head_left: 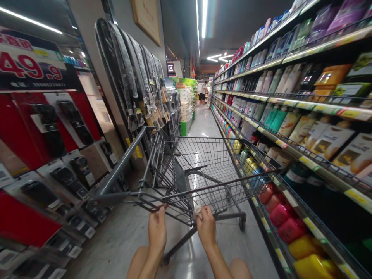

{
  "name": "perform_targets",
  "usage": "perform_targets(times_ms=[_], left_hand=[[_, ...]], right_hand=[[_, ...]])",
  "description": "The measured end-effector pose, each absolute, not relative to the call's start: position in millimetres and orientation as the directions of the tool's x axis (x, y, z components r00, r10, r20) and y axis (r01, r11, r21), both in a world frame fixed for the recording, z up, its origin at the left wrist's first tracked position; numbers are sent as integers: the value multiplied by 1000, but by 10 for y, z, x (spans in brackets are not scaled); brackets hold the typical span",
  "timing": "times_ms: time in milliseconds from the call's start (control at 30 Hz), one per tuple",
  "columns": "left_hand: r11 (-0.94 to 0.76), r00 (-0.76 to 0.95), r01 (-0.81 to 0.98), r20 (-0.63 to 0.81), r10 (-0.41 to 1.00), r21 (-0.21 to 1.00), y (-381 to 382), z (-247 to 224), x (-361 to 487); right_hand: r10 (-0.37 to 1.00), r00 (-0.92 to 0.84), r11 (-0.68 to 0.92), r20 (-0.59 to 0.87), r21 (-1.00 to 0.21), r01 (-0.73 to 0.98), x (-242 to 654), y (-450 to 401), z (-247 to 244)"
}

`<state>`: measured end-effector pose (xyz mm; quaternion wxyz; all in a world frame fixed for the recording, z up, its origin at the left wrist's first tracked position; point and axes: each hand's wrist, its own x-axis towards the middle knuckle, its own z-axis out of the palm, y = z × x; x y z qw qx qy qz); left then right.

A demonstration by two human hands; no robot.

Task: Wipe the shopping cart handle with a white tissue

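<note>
A dark wire shopping cart (209, 190) stands sideways across the aisle, its handle (123, 159) toward the left and its basket bare inside. My left hand (157, 228) is at the cart's near side below the handle end, fingers pinched at the lower wire edge; whatever is between them is too small to name. To the right of it, my right hand (206, 228) is closed on a small crumpled white wipe or tissue (198, 211), held close to the near side wires of the basket.
Shelves of bottles (290, 128) line the right side. Packaged belts (71, 112) and a red display hang at left, with wrapped long belts (130, 66) behind the cart. Stacked goods (186, 100) and a person (202, 92) are farther down the aisle (203, 116).
</note>
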<state>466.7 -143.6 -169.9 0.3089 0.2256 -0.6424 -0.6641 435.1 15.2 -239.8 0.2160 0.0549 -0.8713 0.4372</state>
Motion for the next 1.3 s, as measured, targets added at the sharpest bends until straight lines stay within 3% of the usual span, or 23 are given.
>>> perform_targets(times_ms=[100,167,300,400,600,767,967,1300], left_hand=[[181,-520,56,184,-834,982,-1406,-1896,4797],[173,-449,-7,151,-880,985,-1344,-2043,4896],[-18,-747,-1,-13,-665,1000,-1070,-2204,4961],[-35,-837,12,-9,-547,999,-841,-2187,4852],[108,-851,60,108,-514,992,-691,-2118,4502],[21,-806,97,91,-585,995,-708,-2143,4338],[24,-786,111,103,-609,993,-680,-2133,4316],[100,-824,61,106,-556,993,-714,-2153,4334]], right_hand=[[232,-898,569,373,-801,-186,4340,283,-2491],[382,-869,498,316,-862,-94,4308,410,-2553],[579,-778,334,244,-941,-46,4188,607,-2538],[572,-794,248,206,-966,-73,4082,608,-2444],[559,-816,157,147,-985,-70,3997,395,-2343],[586,-793,100,167,-986,-133,4037,219,-2080],[511,-841,11,175,-980,-197,4071,134,-1697],[504,-832,148,233,-972,-182,4039,212,-1910]])
